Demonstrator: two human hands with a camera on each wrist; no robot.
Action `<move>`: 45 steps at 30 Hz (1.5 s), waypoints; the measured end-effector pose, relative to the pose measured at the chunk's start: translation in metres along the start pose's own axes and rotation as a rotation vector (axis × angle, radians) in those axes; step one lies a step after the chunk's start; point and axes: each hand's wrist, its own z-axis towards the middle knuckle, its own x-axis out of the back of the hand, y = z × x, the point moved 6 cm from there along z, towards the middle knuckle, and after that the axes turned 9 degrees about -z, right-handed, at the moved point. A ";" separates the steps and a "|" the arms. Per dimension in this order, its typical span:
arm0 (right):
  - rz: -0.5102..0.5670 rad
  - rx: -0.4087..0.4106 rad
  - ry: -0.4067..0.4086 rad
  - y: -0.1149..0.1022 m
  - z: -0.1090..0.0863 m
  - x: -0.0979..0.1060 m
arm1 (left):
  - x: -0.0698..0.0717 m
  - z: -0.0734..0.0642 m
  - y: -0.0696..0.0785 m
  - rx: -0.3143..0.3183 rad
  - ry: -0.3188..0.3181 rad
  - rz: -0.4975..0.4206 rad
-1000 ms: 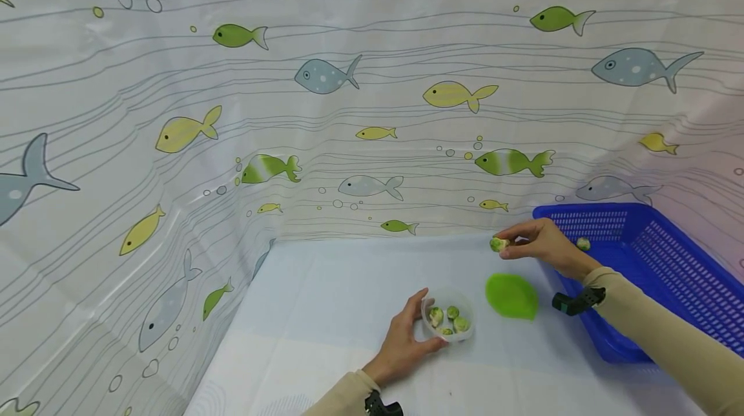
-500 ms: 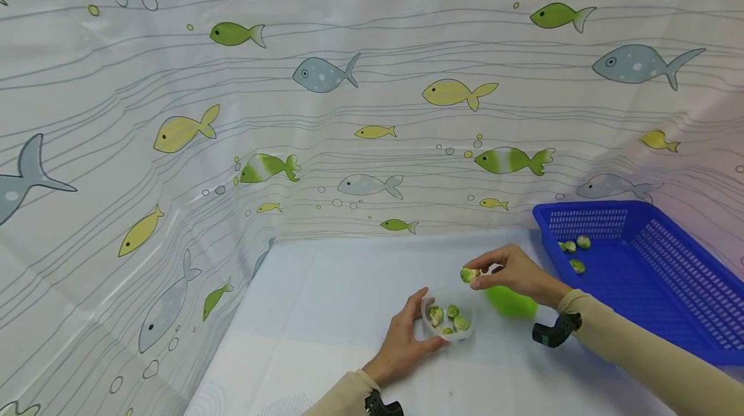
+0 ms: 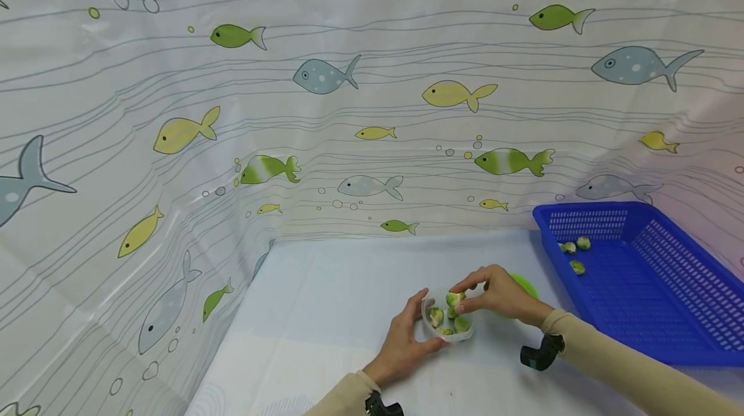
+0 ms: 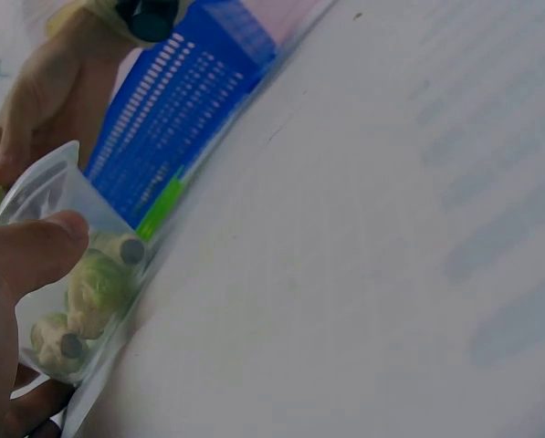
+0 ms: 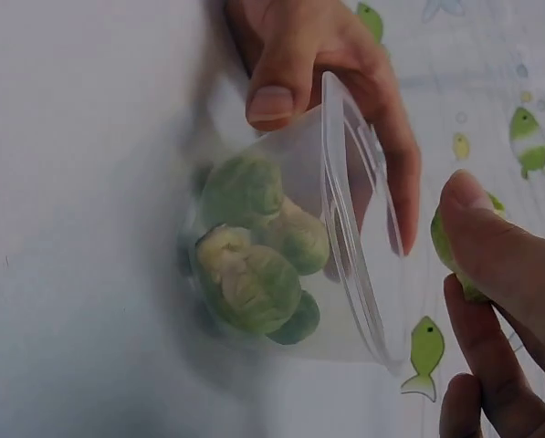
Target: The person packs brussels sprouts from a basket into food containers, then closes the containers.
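Observation:
A clear plastic tub (image 5: 331, 301) stands on the white table with several Brussels sprouts (image 5: 254, 287) inside. My left hand (image 3: 402, 343) grips the tub from its left side, thumb near the front and fingers round the back; the left wrist view shows the thumb (image 4: 44, 251) against its wall. Over the tub's opening, my right hand (image 3: 504, 293) pinches one Brussels sprout (image 3: 454, 299) between thumb and fingertips. In the right wrist view that sprout is just outside the rim, partly covered by the thumb (image 5: 500, 246).
At the right stands a blue perforated basket (image 3: 639, 287) with several sprouts (image 3: 577, 267) at its left end. A bright green lid-like piece (image 3: 525, 285) lies between tub and basket, partly behind the right hand. A fish-print curtain (image 3: 372, 112) hangs behind the table.
My right hand has carried the sprout left and down from beside the basket to above the tub, uncovering more sprouts in the basket. The left hand and tub have stayed in place.

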 end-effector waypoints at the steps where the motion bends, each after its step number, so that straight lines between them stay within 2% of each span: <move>1: -0.006 0.007 0.005 -0.001 0.000 -0.001 | 0.000 0.000 0.000 -0.002 0.001 0.001; 5: -0.020 0.022 0.024 -0.002 0.001 -0.004 | 0.000 0.000 0.000 -0.014 0.003 0.007; 12: -0.139 0.029 0.065 -0.002 0.000 -0.012 | 0.001 0.001 0.000 -0.019 0.002 0.010; 25: -0.216 0.139 0.102 -0.008 -0.001 -0.025 | 0.000 0.002 0.002 -0.004 -0.012 -0.014; 30: -0.282 0.181 0.117 -0.011 -0.001 -0.028 | 0.001 0.002 0.003 -0.010 -0.011 -0.016; 39: -0.457 0.220 0.110 -0.023 0.002 -0.030 | 0.001 0.001 -0.001 -0.010 -0.010 -0.016; 45: -0.483 0.230 0.088 -0.026 0.003 -0.031 | 0.000 0.001 -0.001 -0.001 -0.009 -0.017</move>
